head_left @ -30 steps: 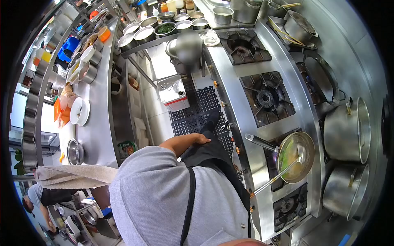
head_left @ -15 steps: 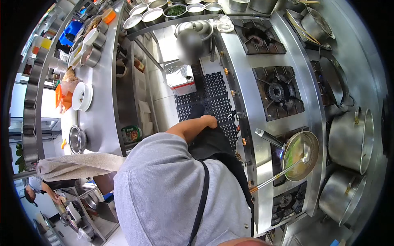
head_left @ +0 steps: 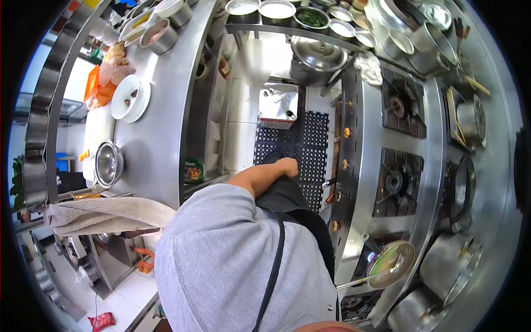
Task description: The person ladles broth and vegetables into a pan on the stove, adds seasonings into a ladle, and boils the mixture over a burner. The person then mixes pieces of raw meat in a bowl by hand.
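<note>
Left hand (head_left: 289,166): held out over the black apron (head_left: 285,200); its fingers look curled in, but whether they grip anything cannot be told.
Right hand: out of view, so its grip cannot be told.
Ladle (head_left: 362,279): its bowl end rests in the pan; the shaft slants toward the stove's front edge, where the grey shirt (head_left: 232,265) hides its end.
Pan (head_left: 387,255): on the near part of the stove, greenish contents in its base, its handle slanting toward the front edge and the far end.
Towel (head_left: 110,216): stretched beside the near end of the steel counter (head_left: 160,110).
Counter: a metal bowl (head_left: 109,163) near its near left corner; farther along, a white bowl (head_left: 135,110) with dark pieces inside.
Aisle: room to move runs over a perforated mat (head_left: 316,149) and pale tiles, between the counter's right edge and the stove's front edge.
Aisle's far end: a metal box (head_left: 278,102) stands there, with a lidded pot (head_left: 318,53) beyond.
Since half a second ago: the view has swung, so pan and ladle sit lower and more of the shaft is hidden; a red packet (head_left: 102,321) on the floor has come into view.
</note>
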Motion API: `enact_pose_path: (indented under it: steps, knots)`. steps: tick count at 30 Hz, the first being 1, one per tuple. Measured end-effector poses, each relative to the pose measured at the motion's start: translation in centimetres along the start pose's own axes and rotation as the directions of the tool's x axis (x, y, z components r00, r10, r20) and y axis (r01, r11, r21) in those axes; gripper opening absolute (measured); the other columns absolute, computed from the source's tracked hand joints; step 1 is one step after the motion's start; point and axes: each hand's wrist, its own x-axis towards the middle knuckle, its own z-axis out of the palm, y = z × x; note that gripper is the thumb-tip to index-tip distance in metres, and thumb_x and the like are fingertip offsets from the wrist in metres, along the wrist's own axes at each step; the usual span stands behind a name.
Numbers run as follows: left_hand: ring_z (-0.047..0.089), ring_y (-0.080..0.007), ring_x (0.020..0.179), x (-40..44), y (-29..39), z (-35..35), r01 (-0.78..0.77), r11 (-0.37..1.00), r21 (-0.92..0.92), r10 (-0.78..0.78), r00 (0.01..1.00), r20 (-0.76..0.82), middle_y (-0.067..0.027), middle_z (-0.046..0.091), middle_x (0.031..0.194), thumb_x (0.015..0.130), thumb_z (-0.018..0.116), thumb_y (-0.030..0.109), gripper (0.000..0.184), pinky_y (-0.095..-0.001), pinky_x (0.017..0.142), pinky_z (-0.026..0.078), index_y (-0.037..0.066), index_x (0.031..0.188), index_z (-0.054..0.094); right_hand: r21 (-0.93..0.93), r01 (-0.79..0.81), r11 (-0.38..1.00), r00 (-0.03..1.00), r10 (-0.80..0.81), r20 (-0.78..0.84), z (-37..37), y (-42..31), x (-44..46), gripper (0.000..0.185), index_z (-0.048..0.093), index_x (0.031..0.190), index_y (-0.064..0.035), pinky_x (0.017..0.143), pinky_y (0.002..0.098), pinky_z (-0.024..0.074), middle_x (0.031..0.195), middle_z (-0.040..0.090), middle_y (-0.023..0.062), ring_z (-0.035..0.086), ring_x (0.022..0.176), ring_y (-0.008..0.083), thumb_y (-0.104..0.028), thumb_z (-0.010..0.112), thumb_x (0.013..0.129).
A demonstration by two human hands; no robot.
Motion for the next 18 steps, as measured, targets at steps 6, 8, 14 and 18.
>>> enact_pose_path:
  steps: [6, 8, 14, 18]
  knots:
    - [0.051, -0.0307, 0.116, 5.0, -11.8, -2.7, -0.015, 1.0, 0.013, 0.01, 0.947, 0.322, -0.0159, 0.056, 0.12, 0.082, 0.053, 0.042, 0.045, -0.0403, 0.095, 0.041, 0.008, 0.109, 0.064, -0.08, 0.081, 0.993, 0.996, -0.078, 0.04, 0.2, -7.3, 3.6, 0.022, 0.06, 0.086, -0.0002, 0.066, 0.0356, 0.0445, 0.076, 0.061, 0.0158, 0.059, 0.071, 0.0249, -0.02, 0.051, 0.084]
    - [0.049, -0.0302, 0.117, 4.2, -13.1, -4.4, 0.023, 1.0, -0.015, -0.018, 0.954, 0.3, -0.0152, 0.055, 0.122, 0.082, 0.052, 0.043, 0.046, -0.0402, 0.096, 0.04, 0.008, 0.111, 0.063, -0.102, 0.107, 0.989, 0.993, -0.102, 0.054, 0.6, -9.0, 4.6, 0.022, 0.06, 0.087, -0.0002, 0.066, 0.0355, 0.0445, 0.077, 0.061, 0.0158, 0.059, 0.071, 0.0249, -0.02, 0.051, 0.084]
    - [0.048, -0.0296, 0.119, 4.1, -15.8, -7.0, -0.043, 0.999, -0.014, 0.045, 0.954, 0.295, -0.0159, 0.053, 0.125, 0.084, 0.049, 0.046, 0.052, -0.0411, 0.097, 0.038, 0.005, 0.113, 0.061, -0.15, 0.176, 0.973, 0.983, -0.164, 0.084, 2.4, -13.3, 7.3, 0.022, 0.06, 0.088, -0.0003, 0.067, 0.0354, 0.0447, 0.078, 0.062, 0.0159, 0.059, 0.072, 0.0252, -0.02, 0.051, 0.084]
    - [0.049, -0.032, 0.116, 6.5, -19.0, -5.5, -0.112, 0.991, -0.069, 0.128, 0.936, 0.329, -0.0187, 0.054, 0.122, 0.085, 0.045, 0.052, 0.06, -0.0417, 0.096, 0.039, 0.0, 0.111, 0.06, -0.154, 0.175, 0.972, 0.983, -0.164, 0.085, 3.6, -14.9, 8.0, 0.022, 0.06, 0.089, -0.0004, 0.068, 0.0352, 0.0449, 0.079, 0.062, 0.0159, 0.059, 0.073, 0.0253, -0.02, 0.051, 0.084]
